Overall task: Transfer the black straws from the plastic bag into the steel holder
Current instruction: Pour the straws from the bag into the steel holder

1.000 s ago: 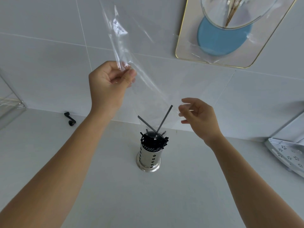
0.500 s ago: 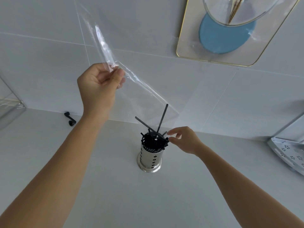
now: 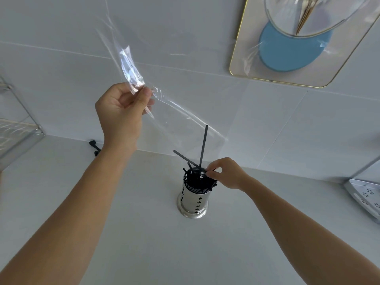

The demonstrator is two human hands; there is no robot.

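Observation:
A perforated steel holder [image 3: 194, 199] stands on the white counter, packed with several black straws [image 3: 198, 179]. Two straws stick up out of the bundle: one upright [image 3: 204, 145], one leaning left [image 3: 183, 157]. My left hand [image 3: 121, 112] is raised above and left of the holder and pinches the clear plastic bag [image 3: 162, 95], which hangs slanting down to the right and looks empty. My right hand [image 3: 225, 173] is at the holder's right rim, its fingertips pinching the straw ends at the top.
A small black crank handle [image 3: 94, 147] lies by the wall behind my left arm. A wire rack [image 3: 18, 130] stands at the left edge, a white perforated tray [image 3: 366, 194] at the right. A gold-rimmed tray with a blue disc [image 3: 287, 50] hangs on the tiled wall.
My right hand came down from mid-air to the holder's rim and now pinches the straw tops. My left hand shifted left with the bag, which now slants more.

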